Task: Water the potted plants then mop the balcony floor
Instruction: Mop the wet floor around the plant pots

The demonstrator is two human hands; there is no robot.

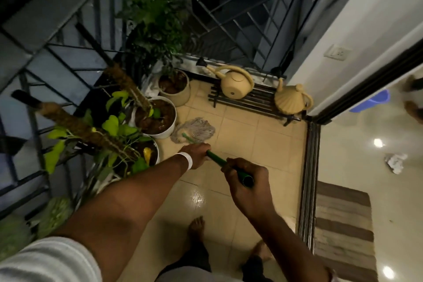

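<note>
- Gripping the green mop handle [216,160] partway down, the left hand [196,155] has its fingers curled round the shaft. It is the hand nearer the white pot [163,134], a spot that I judge gives it the push and the steering.
- The right hand [245,181] wraps the handle's top end, farther from the white pot than the left. Held high like this, it likely serves as the pivot.
- The grey string mop head [194,129] lies spread on the balcony floor [251,144], right against the white pot's base on the side facing the person — probably worked in there to reach the tiles along the pots.
- Two more potted plants flank the white pot: a beige pot [180,92] just beyond it and a pothos pot [146,151] just on its near side. All three hug the railing [229,18], which leaves the tiles free for the mop.
- A round tan watering can [237,83] and a scalloped tan watering can [289,101] rest on a black slatted rack [256,101], well apart from the white pot across the floor. Parked there, they suggest the watering is finished, though I cannot tell whether the soil is wet.
- Mopping looks like the step in hand — the tiles on the person's side of the white pot show a glossy glare.
- A blue bucket [370,103] stands indoors, far from the white pot, past the door track [309,178].
</note>
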